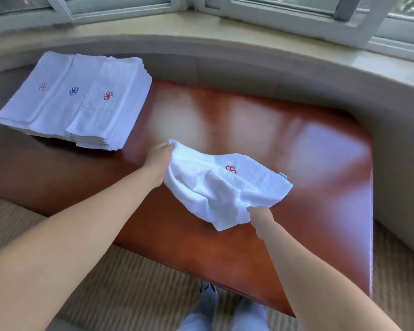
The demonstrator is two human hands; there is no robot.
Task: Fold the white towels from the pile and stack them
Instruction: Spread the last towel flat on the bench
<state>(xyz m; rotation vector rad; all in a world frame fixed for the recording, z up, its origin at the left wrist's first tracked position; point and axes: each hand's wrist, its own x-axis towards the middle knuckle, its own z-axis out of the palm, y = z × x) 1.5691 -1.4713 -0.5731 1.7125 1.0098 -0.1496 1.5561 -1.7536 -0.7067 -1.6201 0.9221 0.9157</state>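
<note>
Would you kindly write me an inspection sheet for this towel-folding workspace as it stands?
Surface: glossy reddish wooden table, with window glare on it.
Job's things: one white towel with a red emblem, rumpled and partly lifted, mid-table; towel pile at the far left corner, its top towels overlapping, red and blue emblems showing.
Clutter: nothing seen.
Hands: left hand grips the towel's far left edge; right hand pinches its near edge.
Cables: nothing seen.
Surroundings: curved window sill and windows behind; striped carpet below; the person's feet at the table's near edge.
</note>
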